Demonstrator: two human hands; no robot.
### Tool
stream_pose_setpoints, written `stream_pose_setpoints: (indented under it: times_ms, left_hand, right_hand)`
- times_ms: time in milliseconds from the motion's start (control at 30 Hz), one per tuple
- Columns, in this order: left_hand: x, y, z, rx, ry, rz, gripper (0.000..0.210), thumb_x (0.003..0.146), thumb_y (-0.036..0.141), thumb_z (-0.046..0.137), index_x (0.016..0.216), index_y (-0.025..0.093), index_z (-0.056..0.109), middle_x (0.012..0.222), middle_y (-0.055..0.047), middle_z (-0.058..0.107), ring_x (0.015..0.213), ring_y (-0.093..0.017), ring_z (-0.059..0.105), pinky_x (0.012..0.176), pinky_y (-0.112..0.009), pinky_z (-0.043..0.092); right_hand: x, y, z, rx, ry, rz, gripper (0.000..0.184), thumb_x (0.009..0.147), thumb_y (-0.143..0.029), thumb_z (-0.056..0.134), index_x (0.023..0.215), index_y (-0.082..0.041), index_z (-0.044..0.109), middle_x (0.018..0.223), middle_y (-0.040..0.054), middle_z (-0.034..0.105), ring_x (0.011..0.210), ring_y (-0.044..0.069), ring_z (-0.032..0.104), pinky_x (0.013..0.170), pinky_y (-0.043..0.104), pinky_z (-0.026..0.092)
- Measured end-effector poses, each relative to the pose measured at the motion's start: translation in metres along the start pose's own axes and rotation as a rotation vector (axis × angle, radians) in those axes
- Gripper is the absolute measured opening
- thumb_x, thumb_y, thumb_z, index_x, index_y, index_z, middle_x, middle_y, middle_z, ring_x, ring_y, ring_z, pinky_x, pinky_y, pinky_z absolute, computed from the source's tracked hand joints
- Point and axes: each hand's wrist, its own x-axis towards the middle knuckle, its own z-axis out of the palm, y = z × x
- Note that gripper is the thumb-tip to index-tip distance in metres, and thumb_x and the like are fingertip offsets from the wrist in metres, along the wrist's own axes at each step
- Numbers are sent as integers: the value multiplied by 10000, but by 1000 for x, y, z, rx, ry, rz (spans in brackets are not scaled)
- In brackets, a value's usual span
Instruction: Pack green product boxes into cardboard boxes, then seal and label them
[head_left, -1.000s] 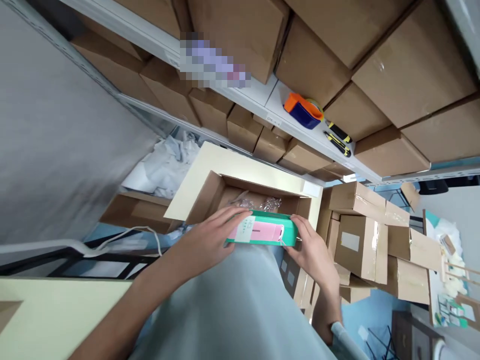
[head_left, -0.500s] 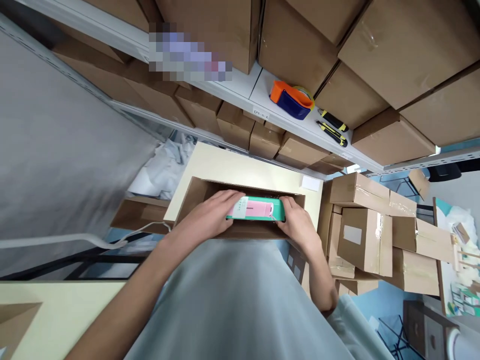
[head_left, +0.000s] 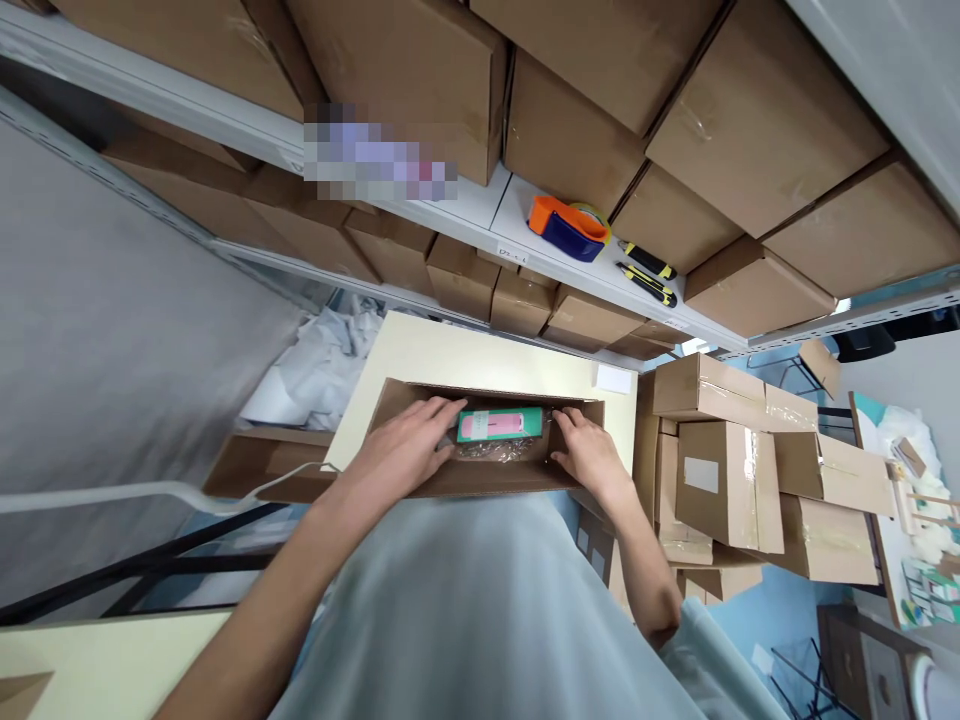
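Observation:
A small green box with a pink picture and a white label (head_left: 501, 425) lies inside a long open cardboard box (head_left: 427, 482). Clear crinkled plastic wrap (head_left: 499, 450) shows beneath and around it. My left hand (head_left: 412, 440) reaches over the left part of the cardboard box, fingers stretched out by the green box's left end. At the other end, my right hand (head_left: 589, 450) is inside the right side with its fingers apart, a small gap from the green box. Whether its fingertips touch the wrap, I cannot tell.
The cardboard box rests on a pale yellow table (head_left: 450, 350). Above, a shelf holds an orange and blue tape dispenser (head_left: 570, 228), two utility knives (head_left: 649, 272) and large cartons. Stacked cartons (head_left: 720, 480) stand at right; crumpled white paper (head_left: 311, 365) lies at left.
The green box has gone down into the cardboard box, and both hands have let go of it and moved apart. The view has shifted slightly.

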Motion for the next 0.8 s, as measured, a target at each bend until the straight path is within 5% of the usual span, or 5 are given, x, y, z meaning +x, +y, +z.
stream_pose_setpoints:
  times_ms: [233, 400, 633, 800]
  left_hand:
    - [-35, -21, -39, 4, 261, -31, 526, 1081, 439, 434, 1468, 164, 663, 1303, -162, 762, 1198, -364, 734, 1013, -475, 593]
    - [-42, -33, -41, 71, 398, -169, 594, 1104, 522, 351, 1424, 135, 668, 1307, -185, 741, 1137, -374, 733, 973, -475, 587]
    - [-50, -58, -19, -29, 326, -258, 581, 1055, 579, 375, 1196, 151, 742, 1178, -188, 788, 1068, -379, 753, 943, -478, 583]
    - [-54, -64, -25, -109, 187, -259, 458, 1039, 524, 423, 1002, 208, 752, 1075, -152, 834, 970, -343, 775, 819, -408, 551]
  right_hand:
    - [-43, 9, -18, 120, 177, 84, 515, 1048, -244, 706, 1556, -244, 616, 1410, 134, 760, 1242, 307, 769, 1019, 408, 605]
    - [-57, 20, -18, 167, 313, 213, 276, 1100, -375, 607, 1312, -235, 715, 1173, 99, 819, 946, 269, 786, 789, 356, 556]
    - [-65, 30, 4, 174, 390, 513, 297, 1091, -465, 594, 1105, -214, 751, 1018, 119, 832, 884, 271, 774, 715, 321, 464]
    - [-64, 16, 23, 163, 372, 579, 257, 1106, -372, 592, 1006, -225, 777, 948, 96, 845, 851, 255, 794, 677, 301, 434]
